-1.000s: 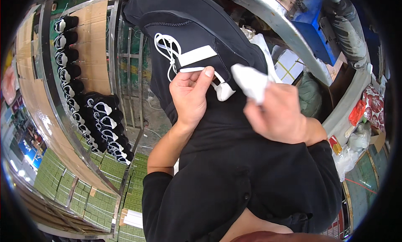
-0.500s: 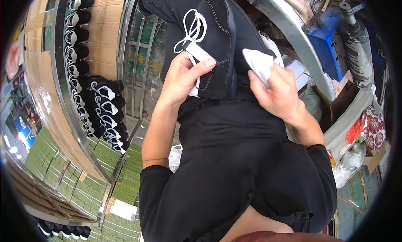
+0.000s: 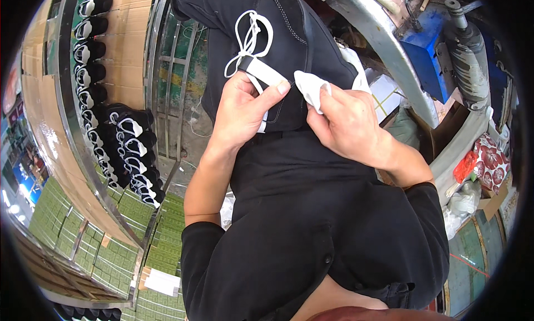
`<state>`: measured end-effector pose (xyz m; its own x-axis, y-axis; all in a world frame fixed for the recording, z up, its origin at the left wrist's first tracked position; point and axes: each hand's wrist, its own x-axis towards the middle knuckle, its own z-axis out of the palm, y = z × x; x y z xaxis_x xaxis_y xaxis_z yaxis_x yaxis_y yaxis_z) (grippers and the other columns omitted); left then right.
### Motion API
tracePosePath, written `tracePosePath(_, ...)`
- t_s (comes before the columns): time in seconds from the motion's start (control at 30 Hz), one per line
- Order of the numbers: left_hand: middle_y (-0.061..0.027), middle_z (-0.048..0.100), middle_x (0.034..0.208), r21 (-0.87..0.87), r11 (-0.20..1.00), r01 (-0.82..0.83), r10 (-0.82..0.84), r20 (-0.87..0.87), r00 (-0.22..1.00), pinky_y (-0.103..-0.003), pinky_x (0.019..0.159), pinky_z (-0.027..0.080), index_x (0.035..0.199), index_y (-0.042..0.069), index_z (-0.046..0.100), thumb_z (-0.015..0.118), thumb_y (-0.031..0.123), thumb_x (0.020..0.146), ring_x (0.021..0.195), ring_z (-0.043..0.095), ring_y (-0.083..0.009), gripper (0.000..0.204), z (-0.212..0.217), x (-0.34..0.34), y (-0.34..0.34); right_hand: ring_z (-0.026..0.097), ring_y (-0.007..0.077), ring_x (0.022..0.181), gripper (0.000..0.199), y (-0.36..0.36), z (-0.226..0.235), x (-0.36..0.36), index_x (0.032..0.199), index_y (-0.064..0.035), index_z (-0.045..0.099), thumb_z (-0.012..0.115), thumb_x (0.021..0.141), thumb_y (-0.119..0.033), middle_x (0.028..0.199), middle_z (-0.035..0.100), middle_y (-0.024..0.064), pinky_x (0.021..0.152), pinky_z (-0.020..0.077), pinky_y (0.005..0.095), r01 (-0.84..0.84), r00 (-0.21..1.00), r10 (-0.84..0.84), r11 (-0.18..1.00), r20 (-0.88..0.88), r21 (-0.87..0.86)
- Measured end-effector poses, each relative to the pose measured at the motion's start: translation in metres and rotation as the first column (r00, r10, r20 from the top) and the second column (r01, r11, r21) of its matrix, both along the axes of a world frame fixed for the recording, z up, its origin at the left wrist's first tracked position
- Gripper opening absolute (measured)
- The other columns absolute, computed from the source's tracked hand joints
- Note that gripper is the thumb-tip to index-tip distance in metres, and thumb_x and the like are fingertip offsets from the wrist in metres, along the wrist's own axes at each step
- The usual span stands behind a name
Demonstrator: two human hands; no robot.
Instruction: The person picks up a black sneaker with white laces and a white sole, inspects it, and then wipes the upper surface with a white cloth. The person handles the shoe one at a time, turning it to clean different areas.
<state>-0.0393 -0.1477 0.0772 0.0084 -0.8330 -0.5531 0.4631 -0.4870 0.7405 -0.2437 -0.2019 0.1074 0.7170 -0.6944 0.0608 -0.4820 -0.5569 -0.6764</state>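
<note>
**Shoe raised, cloth closing on the upper**

Since the earlier frames your hands have climbed toward the upper middle of the frame, and the black shoe [image 3: 289,48] has turned so its white lace loops now sit above your left thumb.

Your left hand [image 3: 242,112] has its grip pressed together on the shoe, thumb laid across a white strip [image 3: 264,71] just under the laces [image 3: 247,37]. Your right hand [image 3: 347,123] pinches a crumpled white cloth [image 3: 310,87] between fingers and thumb, its tip touching or almost touching the shoe's side.

By the look of it you are at the wiping or finishing step, with the shoe steadied and the cloth just arriving. A next move would call for a firm hold by the left hand while the cloth works along the stitched seam without snagging the loose laces.

The shoe looks matte black with pale stitching along one curved seam, held upright against your dark shirt. Rows of like black shoes [image 3: 119,137] stand on a rack at the left of the frame.
</note>
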Motion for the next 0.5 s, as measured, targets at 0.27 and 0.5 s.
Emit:
tracePosePath(0.27,-0.0051,0.073,0.102,-0.015,0.998,0.058,-0.059,-0.035,0.998,-0.025,0.082,0.054,0.108,-0.001,0.067,0.076,0.002,0.089,0.091,0.068,-0.0097,0.02,0.006,0.024,0.001,0.065,0.0266,0.058,0.02,-0.011,0.025,-0.008,0.101,0.0068,0.068,0.071,0.083,0.0,0.075,0.066,0.0128,0.054,0.0504,0.0358,0.227,0.959,-0.248,0.962,0.139,0.153)
tracePosePath(0.5,-0.0016,0.07,0.083,-0.055,0.468,0.882,-0.862,-0.25,0.441,-0.025,0.07,0.053,0.094,-0.003,0.068,0.083,0.006,0.082,0.08,0.066,-0.0077,0.021,0.012,0.083,-0.042,0.064,0.0257,0.064,0.031,-0.024,0.057,-0.033,0.101,0.004,0.073,0.076,0.071,-0.002,0.08,0.067,0.0118,0.057,0.0505,0.0336,-0.119,0.97,0.16,0.968,0.182,-0.221)
